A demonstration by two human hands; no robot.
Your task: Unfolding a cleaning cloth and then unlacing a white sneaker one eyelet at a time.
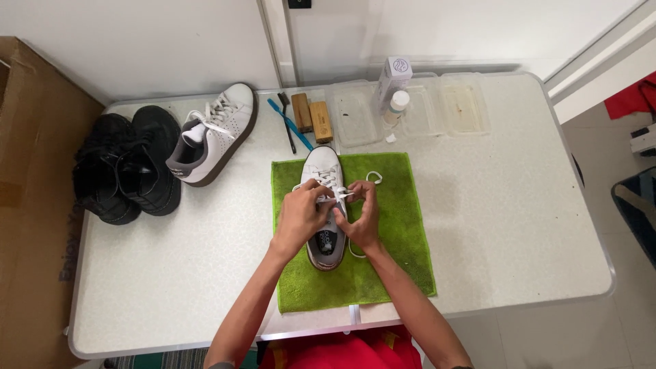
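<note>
Both hands, left [301,217] and right [361,215], pinch the lace [339,195] over the shoe [323,205]; the slack loop [374,178] at 1 o'clock risks slipping loose.

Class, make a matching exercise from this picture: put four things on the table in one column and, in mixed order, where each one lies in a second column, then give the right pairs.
Things:
1. white shoe being laced
2. pair of black shoes
3. second white shoe
4. blue toothbrush

Places:
A. far left of the table
B. on the green cloth, under both hands
C. beside two wooden blocks
D. between the black pair and the cloth

Pairs: 1-B, 2-A, 3-D, 4-C
</note>
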